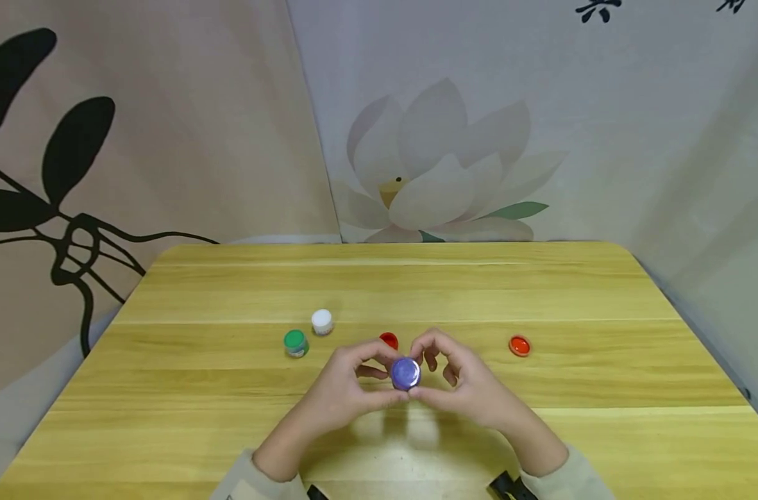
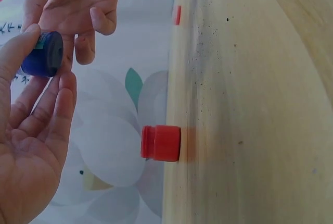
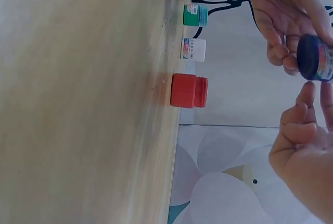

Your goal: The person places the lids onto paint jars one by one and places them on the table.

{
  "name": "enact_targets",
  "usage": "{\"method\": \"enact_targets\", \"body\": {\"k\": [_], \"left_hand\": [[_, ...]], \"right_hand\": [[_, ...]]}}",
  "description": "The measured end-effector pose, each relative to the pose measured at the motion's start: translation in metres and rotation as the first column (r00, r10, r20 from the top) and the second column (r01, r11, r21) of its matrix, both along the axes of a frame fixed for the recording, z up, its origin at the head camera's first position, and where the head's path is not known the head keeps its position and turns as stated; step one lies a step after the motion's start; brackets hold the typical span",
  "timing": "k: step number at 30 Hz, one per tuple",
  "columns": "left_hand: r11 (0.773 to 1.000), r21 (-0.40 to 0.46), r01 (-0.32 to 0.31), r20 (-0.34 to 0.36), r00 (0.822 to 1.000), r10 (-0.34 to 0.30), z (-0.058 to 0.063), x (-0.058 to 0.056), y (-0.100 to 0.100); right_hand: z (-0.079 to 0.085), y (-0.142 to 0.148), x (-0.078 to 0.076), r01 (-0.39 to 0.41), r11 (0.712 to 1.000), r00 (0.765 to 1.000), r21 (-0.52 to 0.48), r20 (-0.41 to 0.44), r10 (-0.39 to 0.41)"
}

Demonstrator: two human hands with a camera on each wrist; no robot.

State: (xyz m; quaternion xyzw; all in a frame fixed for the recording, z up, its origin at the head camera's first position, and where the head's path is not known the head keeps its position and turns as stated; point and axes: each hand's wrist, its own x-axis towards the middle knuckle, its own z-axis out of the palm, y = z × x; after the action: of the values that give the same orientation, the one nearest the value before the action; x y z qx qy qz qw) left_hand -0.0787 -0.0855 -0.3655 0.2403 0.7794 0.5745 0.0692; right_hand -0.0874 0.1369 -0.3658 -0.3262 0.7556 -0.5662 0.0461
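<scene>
Both hands hold a small dark blue paint jar (image 1: 406, 373) with a purple-blue top, raised above the table. My left hand (image 1: 348, 389) pinches it from the left between thumb and forefinger. From the right, the thumb and forefinger of my right hand (image 1: 463, 382) close on it, its other fingers loosely bent. In the right wrist view the jar (image 3: 308, 57) shows a dark flat base and a printed label. An uncapped red jar (image 2: 162, 143) stands upright on the table beyond the hands, partly hidden in the head view.
A red lid (image 1: 519, 346) lies on the wooden table (image 1: 604, 298) to the right. Left of the hands stand a green jar (image 1: 296, 343) and a white jar (image 1: 322, 321), both capped. A printed curtain (image 1: 448, 160) hangs behind the table.
</scene>
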Motion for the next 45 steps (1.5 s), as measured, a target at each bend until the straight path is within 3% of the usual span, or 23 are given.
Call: {"method": "enact_targets", "body": {"k": [4, 14, 23, 28, 37, 45], "left_hand": [[1.000, 0.009, 0.013, 0.001, 1.000, -0.013, 0.000, 0.000, 0.000], [0.994, 0.058, 0.092, -0.030, 0.995, -0.091, -0.004, -0.002, 0.000], [0.995, 0.040, 0.090, -0.037, 0.995, -0.089, -0.002, 0.001, 0.001], [0.995, 0.032, 0.095, -0.038, 0.995, -0.094, -0.001, 0.001, 0.002], [0.995, 0.002, 0.099, -0.019, 0.995, -0.099, 0.001, 0.000, -0.001], [0.990, 0.005, 0.139, -0.043, 0.989, -0.139, 0.001, 0.000, -0.002]], "right_hand": [[0.001, 0.002, 0.001, -0.005, 1.000, 1.000, 0.011, 0.021, 0.005], [0.003, 0.009, -0.002, -0.134, 0.991, 0.989, -0.001, -0.059, 0.134], [0.001, 0.001, 0.002, -0.047, 0.999, 0.998, 0.013, 0.029, 0.046], [0.002, 0.000, 0.003, -0.036, 0.999, 0.998, 0.026, 0.056, 0.035], [0.001, 0.011, -0.005, -0.162, 0.985, 0.984, -0.064, -0.083, 0.156], [0.000, 0.010, -0.005, -0.182, 0.982, 0.980, -0.054, -0.097, 0.176]]}}
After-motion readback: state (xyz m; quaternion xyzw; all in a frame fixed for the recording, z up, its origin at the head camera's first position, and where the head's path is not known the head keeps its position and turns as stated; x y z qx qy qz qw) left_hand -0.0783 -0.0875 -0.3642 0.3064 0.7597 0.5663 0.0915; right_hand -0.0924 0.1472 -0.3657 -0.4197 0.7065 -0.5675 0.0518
